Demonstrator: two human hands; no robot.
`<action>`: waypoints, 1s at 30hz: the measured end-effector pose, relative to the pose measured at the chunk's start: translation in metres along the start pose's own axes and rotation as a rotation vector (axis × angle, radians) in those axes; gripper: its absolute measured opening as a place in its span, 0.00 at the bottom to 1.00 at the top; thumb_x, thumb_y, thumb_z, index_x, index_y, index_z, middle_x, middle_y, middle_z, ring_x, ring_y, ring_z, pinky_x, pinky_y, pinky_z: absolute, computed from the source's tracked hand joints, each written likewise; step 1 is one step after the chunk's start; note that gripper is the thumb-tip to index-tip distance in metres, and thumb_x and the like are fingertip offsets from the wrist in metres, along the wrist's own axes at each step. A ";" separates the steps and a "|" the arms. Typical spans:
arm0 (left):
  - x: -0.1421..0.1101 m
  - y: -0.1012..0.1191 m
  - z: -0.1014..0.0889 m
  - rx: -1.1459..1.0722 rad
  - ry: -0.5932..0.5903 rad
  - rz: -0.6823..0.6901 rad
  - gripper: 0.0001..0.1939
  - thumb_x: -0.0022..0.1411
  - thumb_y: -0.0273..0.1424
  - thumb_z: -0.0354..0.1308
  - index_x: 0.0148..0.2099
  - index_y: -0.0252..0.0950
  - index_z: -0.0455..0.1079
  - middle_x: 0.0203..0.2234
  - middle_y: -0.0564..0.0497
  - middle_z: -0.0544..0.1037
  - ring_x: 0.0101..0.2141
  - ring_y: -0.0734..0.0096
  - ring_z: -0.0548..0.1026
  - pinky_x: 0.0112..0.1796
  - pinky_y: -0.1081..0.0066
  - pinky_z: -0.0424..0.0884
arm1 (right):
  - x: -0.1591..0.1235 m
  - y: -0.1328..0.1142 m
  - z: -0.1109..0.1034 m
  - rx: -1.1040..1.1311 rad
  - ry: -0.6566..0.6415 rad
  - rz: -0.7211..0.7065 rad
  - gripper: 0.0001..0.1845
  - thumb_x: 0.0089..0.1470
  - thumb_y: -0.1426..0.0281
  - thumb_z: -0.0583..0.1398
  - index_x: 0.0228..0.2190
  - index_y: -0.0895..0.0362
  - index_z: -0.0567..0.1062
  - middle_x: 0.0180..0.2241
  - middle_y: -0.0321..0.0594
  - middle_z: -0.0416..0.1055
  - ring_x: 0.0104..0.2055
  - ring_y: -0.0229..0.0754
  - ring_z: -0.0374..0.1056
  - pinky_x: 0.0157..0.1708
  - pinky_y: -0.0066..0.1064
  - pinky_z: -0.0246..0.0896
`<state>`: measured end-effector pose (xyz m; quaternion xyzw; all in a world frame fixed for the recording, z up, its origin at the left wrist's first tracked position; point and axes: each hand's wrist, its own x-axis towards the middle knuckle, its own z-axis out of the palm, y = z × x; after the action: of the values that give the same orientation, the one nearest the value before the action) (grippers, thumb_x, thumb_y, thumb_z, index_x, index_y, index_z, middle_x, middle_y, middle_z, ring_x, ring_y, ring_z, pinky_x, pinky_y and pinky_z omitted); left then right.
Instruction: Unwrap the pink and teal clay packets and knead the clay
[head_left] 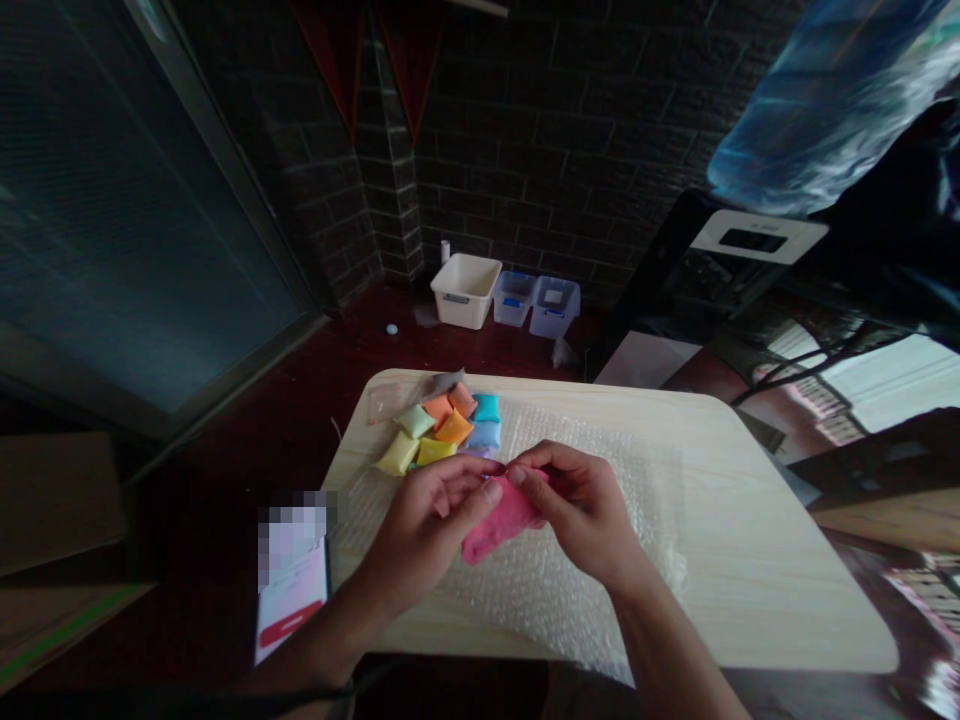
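Observation:
A soft pink clay packet [501,522] is held up over the table between my two hands. My left hand [439,505] pinches its upper edge with thumb and forefinger. At the same edge, close beside it, the thumb and fingers of my right hand [574,500] grip the packet too. Just beyond my left hand lies a pile of small, pillow-shaped clay packets [453,428] in orange, yellow, green, blue and other colours. Under my hands and the pink packet spreads a sheet of bubble wrap [547,590].
The pale wooden table [757,520] has rounded corners. A phone [292,600] with a lit screen is by its left edge. On the floor behind stand a white basket [466,292] and two clear bins [553,308]. A water dispenser [757,238] rises at the right.

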<state>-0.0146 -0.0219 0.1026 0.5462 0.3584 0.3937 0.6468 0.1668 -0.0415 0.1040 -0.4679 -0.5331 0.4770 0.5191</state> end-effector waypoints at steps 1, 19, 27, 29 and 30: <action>0.000 0.000 0.000 0.011 0.017 0.010 0.10 0.66 0.37 0.64 0.42 0.35 0.78 0.33 0.48 0.82 0.34 0.69 0.78 0.38 0.71 0.75 | 0.000 0.000 0.000 0.001 -0.008 -0.008 0.09 0.59 0.63 0.67 0.33 0.57 0.82 0.29 0.40 0.77 0.28 0.37 0.68 0.26 0.27 0.64; 0.004 -0.007 -0.001 -0.098 0.049 -0.040 0.20 0.62 0.38 0.68 0.54 0.36 0.77 0.39 0.47 0.85 0.36 0.68 0.80 0.41 0.70 0.76 | 0.000 0.005 0.003 0.039 0.110 -0.001 0.11 0.59 0.62 0.68 0.31 0.57 0.81 0.25 0.36 0.73 0.23 0.33 0.62 0.21 0.25 0.59; 0.002 -0.007 -0.004 0.156 0.043 -0.018 0.10 0.63 0.36 0.67 0.41 0.34 0.83 0.30 0.47 0.84 0.32 0.65 0.80 0.33 0.72 0.73 | -0.001 -0.001 0.001 -0.023 -0.052 -0.064 0.11 0.55 0.66 0.71 0.40 0.55 0.84 0.34 0.42 0.80 0.33 0.40 0.73 0.31 0.29 0.67; 0.001 -0.007 -0.004 0.189 0.042 -0.002 0.08 0.62 0.35 0.68 0.39 0.34 0.83 0.28 0.49 0.83 0.31 0.67 0.79 0.31 0.73 0.72 | -0.001 -0.001 0.000 -0.086 -0.071 -0.103 0.06 0.57 0.67 0.69 0.36 0.55 0.86 0.32 0.42 0.81 0.34 0.41 0.74 0.32 0.31 0.67; 0.001 -0.008 -0.004 0.194 0.044 0.006 0.08 0.62 0.34 0.68 0.38 0.34 0.83 0.27 0.49 0.83 0.30 0.68 0.79 0.30 0.74 0.71 | -0.001 -0.001 0.000 -0.105 -0.070 -0.118 0.05 0.58 0.67 0.68 0.35 0.55 0.86 0.31 0.42 0.81 0.33 0.40 0.73 0.32 0.31 0.67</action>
<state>-0.0165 -0.0203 0.0941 0.5985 0.4073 0.3710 0.5816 0.1669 -0.0424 0.1052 -0.4453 -0.6019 0.4327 0.5022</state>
